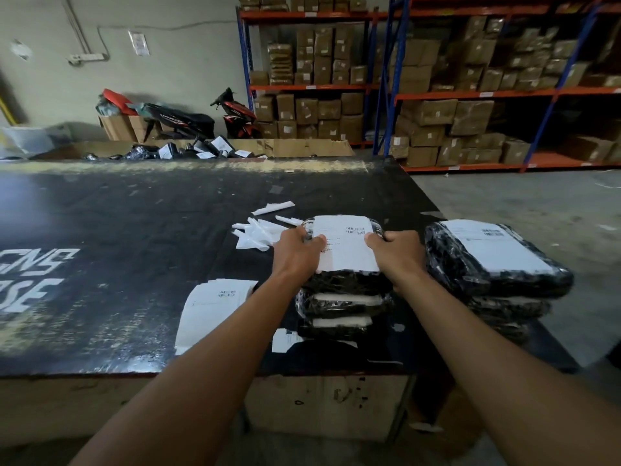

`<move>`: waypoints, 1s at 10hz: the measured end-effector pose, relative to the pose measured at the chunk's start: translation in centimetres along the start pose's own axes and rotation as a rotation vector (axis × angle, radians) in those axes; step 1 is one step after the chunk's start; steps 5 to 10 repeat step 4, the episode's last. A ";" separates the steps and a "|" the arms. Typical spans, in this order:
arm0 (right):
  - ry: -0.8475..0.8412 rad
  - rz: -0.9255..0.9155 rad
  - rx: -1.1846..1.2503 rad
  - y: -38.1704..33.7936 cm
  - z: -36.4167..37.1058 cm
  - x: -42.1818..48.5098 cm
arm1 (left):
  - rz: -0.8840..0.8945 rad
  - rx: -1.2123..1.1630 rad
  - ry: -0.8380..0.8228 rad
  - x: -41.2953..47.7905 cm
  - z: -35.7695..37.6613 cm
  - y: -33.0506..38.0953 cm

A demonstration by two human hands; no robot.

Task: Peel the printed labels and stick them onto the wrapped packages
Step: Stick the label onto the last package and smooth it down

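Observation:
A stack of black wrapped packages [342,307] stands on the dark table [117,237] in front of me. A white printed label [346,243] lies on the top package. My left hand [297,250] grips the top package's left edge, thumb on the label. My right hand [396,252] grips its right edge, thumb on the label too. A second stack of black packages [497,264] with a label on top stands to the right. A pile of printed label sheets [211,307] lies left of my left forearm.
Peeled white backing strips [258,230] lie scattered beyond my left hand. A cardboard bin with small dark parcels [201,151] sits behind the table. Shelves of brown boxes [437,95] fill the back right. A cardboard box [322,405] stands under the table edge.

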State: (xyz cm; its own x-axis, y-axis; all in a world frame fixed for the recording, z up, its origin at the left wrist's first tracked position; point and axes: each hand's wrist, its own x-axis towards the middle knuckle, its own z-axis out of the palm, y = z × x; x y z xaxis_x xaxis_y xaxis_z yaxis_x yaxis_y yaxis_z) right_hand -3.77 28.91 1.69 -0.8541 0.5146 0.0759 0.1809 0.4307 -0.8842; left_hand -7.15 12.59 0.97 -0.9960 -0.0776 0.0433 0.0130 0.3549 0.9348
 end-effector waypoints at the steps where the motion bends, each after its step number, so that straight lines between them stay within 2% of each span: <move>1: -0.001 0.010 -0.005 0.4 0.2 -0.2 | -0.004 0.013 -0.012 -0.2 0.1 0.0; 2: 0.008 0.004 -0.068 0.5 0.4 -0.1 | -0.002 0.044 -0.027 -0.4 0.2 0.2; 4: -0.097 -0.041 -0.177 0.6 -0.2 0.6 | 0.034 0.112 -0.028 -0.5 0.6 0.9; 10: -0.097 -0.041 -0.177 0.6 -0.2 0.6 | 0.034 0.112 -0.028 -0.5 0.6 0.9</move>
